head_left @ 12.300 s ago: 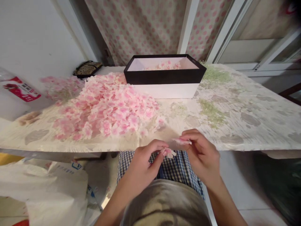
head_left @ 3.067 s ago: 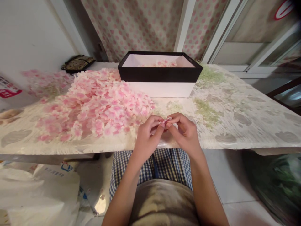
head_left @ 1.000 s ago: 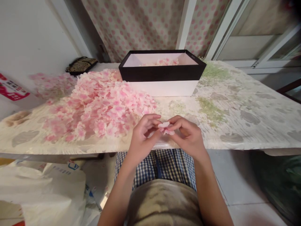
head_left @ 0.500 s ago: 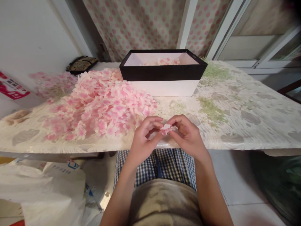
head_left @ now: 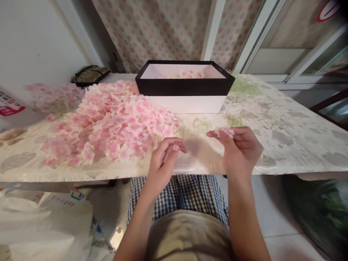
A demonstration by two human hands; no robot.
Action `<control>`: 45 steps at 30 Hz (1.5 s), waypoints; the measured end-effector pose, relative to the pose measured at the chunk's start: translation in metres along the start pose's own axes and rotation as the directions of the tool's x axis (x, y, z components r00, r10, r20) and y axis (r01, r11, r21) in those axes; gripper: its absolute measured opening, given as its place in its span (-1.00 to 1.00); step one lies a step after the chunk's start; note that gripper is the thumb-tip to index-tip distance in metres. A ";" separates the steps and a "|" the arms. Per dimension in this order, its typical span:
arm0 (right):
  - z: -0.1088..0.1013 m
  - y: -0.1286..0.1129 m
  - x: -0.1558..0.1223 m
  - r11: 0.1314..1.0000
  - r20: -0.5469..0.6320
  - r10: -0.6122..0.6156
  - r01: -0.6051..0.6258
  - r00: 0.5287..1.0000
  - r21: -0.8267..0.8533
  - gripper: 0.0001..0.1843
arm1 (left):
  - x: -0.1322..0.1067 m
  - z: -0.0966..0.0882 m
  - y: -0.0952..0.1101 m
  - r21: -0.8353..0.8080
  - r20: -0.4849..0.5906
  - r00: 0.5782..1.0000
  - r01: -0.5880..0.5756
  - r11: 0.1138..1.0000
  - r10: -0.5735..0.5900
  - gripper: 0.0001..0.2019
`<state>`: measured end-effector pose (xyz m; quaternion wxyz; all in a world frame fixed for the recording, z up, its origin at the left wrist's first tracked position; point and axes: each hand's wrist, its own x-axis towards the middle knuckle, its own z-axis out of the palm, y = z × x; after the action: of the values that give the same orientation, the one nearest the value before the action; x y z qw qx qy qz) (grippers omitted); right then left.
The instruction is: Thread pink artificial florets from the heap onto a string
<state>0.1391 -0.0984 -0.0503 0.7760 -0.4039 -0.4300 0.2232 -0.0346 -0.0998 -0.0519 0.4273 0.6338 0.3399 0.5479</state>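
Note:
My right hand (head_left: 240, 148) is lifted over the table's front edge, fingers curled round a small pink fabric flower (head_left: 226, 132) at its fingertips. My left hand (head_left: 164, 159) hovers near the front edge with its fingers loosely curled and nothing visible in them. A big heap of pink fabric petals (head_left: 108, 121) covers the table to the left of my hands. Behind them stands a box with a black rim (head_left: 183, 87) and white walls, holding some pink flowers (head_left: 189, 74).
The table (head_left: 285, 130) wears a leaf-patterned plastic cloth. A dark patterned pouch (head_left: 89, 74) lies at the back left by the wall. White plastic bags (head_left: 43, 224) sit on the floor at left. A dotted curtain (head_left: 163, 32) hangs behind.
My hands were pinched together on one flower; now they have parted. The right hand has moved right and away from me with the flower, and the left has stayed by the edge.

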 end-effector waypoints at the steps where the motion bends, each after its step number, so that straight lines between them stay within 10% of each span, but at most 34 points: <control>1: 0.000 -0.005 0.008 1.000 0.006 0.003 -0.003 1.000 0.006 -0.88 | 0.000 0.000 0.000 -0.007 0.007 1.000 0.000 1.000 0.000 -0.83; 4: 0.007 -0.019 0.039 0.988 0.250 -0.007 0.044 0.968 -0.145 -0.89 | -0.001 -0.001 -0.001 -0.034 0.015 1.000 0.022 0.999 -0.021 -0.82; 7: 0.026 -0.017 0.069 0.950 0.547 0.122 0.063 0.828 -0.306 -0.90 | -0.001 0.000 -0.001 -0.048 0.006 0.999 0.054 0.997 -0.054 -0.81; 15: 0.061 0.023 0.108 0.903 0.769 0.423 -0.153 0.480 -0.401 -0.84 | -0.002 -0.001 0.003 -0.014 0.020 0.997 0.076 0.997 -0.076 -0.81; 29: 0.072 -0.014 0.135 0.934 0.556 0.356 -0.274 0.751 -0.229 -0.81 | -0.002 -0.002 0.004 0.001 0.048 0.995 0.087 0.996 -0.087 -0.82; 39: 0.059 -0.029 0.097 0.956 0.599 0.293 -0.248 0.746 -0.158 -0.86 | 0.002 -0.001 0.004 0.029 -0.005 0.997 0.072 0.997 -0.071 -0.84; 45: 0.024 -0.032 0.024 0.947 0.665 -0.064 0.255 0.744 -0.195 -0.81 | 0.006 -0.001 -0.004 -0.152 -0.077 0.978 0.181 0.972 -0.194 -0.74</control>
<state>0.1316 -0.0895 -0.0054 0.5311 -0.3655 -0.7321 0.2200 -0.0345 -0.0924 -0.0534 0.5059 0.5407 0.3767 0.5565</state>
